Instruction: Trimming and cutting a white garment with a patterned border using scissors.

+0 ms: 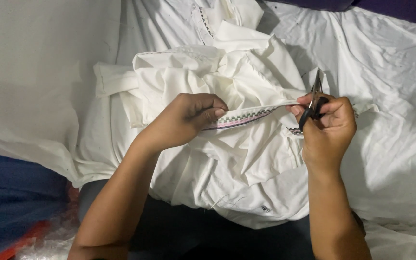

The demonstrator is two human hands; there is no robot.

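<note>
The crumpled white cotton-like garment [227,159] is matt, soft and creased. Along its edge runs a woven patterned trim band [241,118], slightly textured. Just right of the band, the small thread snips [314,103] show dull grey metal blades and glossy black plastic handles.

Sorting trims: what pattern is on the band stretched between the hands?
The band shows small dark checks above a pink stripe, in the head view.

Snips' [315,98] handles hidden within fingers [331,107]
</note>
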